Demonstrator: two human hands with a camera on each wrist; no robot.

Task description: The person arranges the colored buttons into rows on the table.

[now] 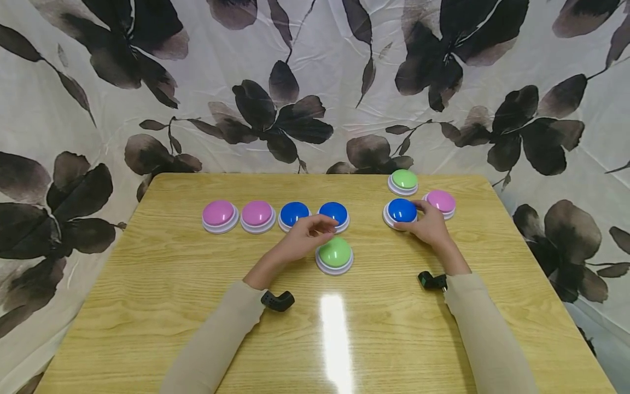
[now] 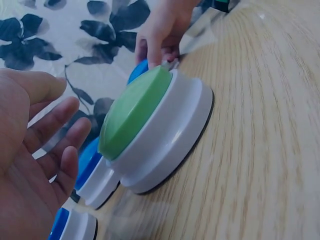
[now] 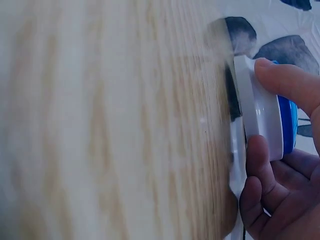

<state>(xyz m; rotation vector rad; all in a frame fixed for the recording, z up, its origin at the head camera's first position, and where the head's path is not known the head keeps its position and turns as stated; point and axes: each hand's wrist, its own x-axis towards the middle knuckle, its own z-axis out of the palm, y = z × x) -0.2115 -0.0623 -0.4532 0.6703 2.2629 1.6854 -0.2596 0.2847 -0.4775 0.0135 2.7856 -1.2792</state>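
Observation:
My right hand (image 1: 434, 225) grips a blue push button (image 1: 401, 210) with a white base, on the right of the table. In the right wrist view, the thumb and fingers curl round the white rim of this blue button (image 3: 261, 112). Near the middle, my left hand (image 1: 306, 236) hovers with loosely bent fingers and holds nothing. Just beside it sits a green button (image 1: 335, 254); the left wrist view shows this green button (image 2: 137, 115) apart from the fingers. Behind the left hand are two blue buttons, one (image 1: 293, 213) partly covered and another (image 1: 333, 211) to its right.
Two pink buttons, one (image 1: 219, 214) and another (image 1: 257, 214), continue the row leftward. A second green button (image 1: 404, 180) stands at the back right, and a pink button (image 1: 441, 202) is beside the right hand. Floral cloth (image 1: 305, 65) hangs behind the wooden table (image 1: 197, 306).

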